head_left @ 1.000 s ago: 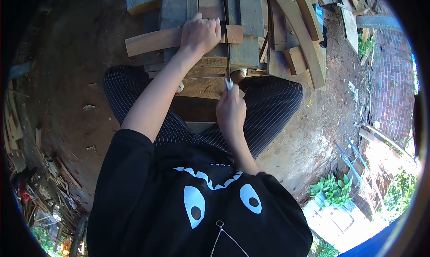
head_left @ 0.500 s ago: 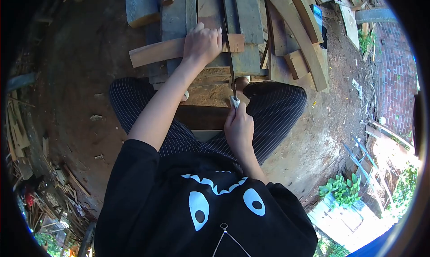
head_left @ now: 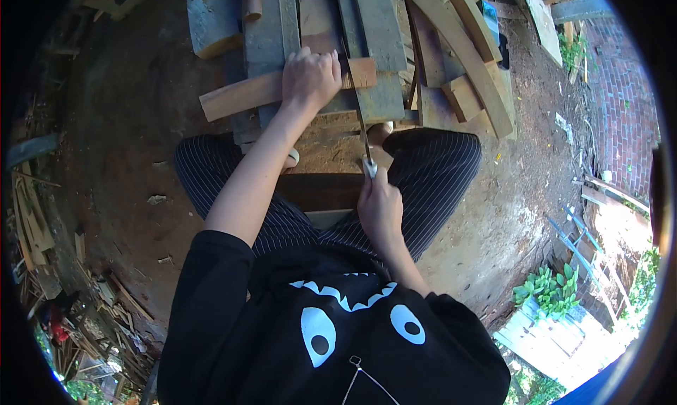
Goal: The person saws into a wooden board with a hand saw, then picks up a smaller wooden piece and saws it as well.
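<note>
"Where's the wooden piece (head_left: 243,97)?"

"Toward eleven o'clock in view, lying across the plank surface (head_left: 384,38). Its long axis runs from between eight and nine to between two and three."

"And the hands?"

"The left hand (head_left: 310,79) is clasped over the piece. The right hand (head_left: 381,206) is wrapped round the handle of the saw (head_left: 364,130)."

"Which way does the blade point?"

"Just short of twelve, crossing the piece on the left hand's three-o'clock side."
</note>
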Tool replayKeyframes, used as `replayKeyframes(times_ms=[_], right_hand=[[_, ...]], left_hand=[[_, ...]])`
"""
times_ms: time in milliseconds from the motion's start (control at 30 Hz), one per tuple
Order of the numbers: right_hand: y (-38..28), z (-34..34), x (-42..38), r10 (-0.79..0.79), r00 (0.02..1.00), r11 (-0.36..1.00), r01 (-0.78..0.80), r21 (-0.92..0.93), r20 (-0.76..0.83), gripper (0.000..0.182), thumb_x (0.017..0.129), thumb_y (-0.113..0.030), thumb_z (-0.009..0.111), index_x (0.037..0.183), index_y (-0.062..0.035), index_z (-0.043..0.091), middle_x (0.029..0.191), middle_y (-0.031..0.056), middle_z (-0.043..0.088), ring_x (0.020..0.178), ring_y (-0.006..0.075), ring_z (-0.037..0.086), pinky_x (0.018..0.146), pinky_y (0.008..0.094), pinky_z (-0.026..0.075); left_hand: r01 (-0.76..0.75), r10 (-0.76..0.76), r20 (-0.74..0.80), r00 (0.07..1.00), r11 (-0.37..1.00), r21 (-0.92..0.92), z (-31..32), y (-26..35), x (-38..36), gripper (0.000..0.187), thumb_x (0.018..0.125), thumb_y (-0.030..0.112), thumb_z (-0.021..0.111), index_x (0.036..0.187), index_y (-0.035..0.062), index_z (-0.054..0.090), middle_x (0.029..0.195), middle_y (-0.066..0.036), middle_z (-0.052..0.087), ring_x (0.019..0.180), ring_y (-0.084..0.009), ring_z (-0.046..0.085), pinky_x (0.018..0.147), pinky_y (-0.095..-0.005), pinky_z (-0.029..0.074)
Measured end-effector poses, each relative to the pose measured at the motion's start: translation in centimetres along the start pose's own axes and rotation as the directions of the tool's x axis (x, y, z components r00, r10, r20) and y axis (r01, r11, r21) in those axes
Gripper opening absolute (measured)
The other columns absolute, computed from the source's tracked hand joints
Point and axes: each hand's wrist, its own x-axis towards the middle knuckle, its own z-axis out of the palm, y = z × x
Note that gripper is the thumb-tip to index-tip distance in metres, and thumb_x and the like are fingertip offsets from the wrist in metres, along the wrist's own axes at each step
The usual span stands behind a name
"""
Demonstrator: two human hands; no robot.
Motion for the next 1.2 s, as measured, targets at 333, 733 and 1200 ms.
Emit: replayKeyframes(times_ms=[333, 733, 1200], right_hand=[[-0.2, 1.0, 1.5, -0.057, 0.994, 0.998, 0.058, 0.0, -0.094, 0.015, 0.09, -0.016, 0.049, 0.09, -0.0018, 0.044, 0.06, 0.0236, 0.059, 0.059, 0.042, 0.061, 0.05, 0.0514, 0.048], [0.7, 1.8, 0.9, -0.076, 0.99, 0.995, 0.083, 0.054, -0.115, 0.014, 0.09, -0.014, 0.048, 0.089, -0.0012, 0.042, 0.061, 0.024, 0.059, 0.06, 0.0424, 0.061, 0.051, 0.0522, 0.048], [-1.1, 2.5, 4.4, -0.101, 0.979, 0.995, 0.099, -0.018, -0.177, 0.016, 0.09, -0.017, 0.047, 0.088, -0.001, 0.044, 0.061, 0.0245, 0.058, 0.06, 0.0432, 0.06, 0.053, 0.0524, 0.049]], left_hand=[[0.026, -0.027, 0.043, 0.999, 1.0, 0.011, -0.3, 0.5, -0.4, 0.037, 0.087, 0.02, 0.052, 0.054, 0.0041, 0.059, 0.057, -0.015, 0.059, 0.06, -0.0302, 0.059, 0.061, -0.0429, 0.047], [0.003, -0.003, 0.002, 1.0, 0.999, 0.032, 0.0, 0.2, 0.0, 0.035, 0.085, 0.02, 0.052, 0.056, 0.004, 0.063, 0.056, -0.015, 0.06, 0.059, -0.0306, 0.06, 0.061, -0.0426, 0.048], [0.015, -0.016, 0.027, 1.0, 1.0, 0.024, -0.2, 0.5, -0.3, 0.037, 0.088, 0.022, 0.05, 0.058, 0.0033, 0.062, 0.058, -0.018, 0.059, 0.06, -0.032, 0.061, 0.06, -0.0429, 0.051]])
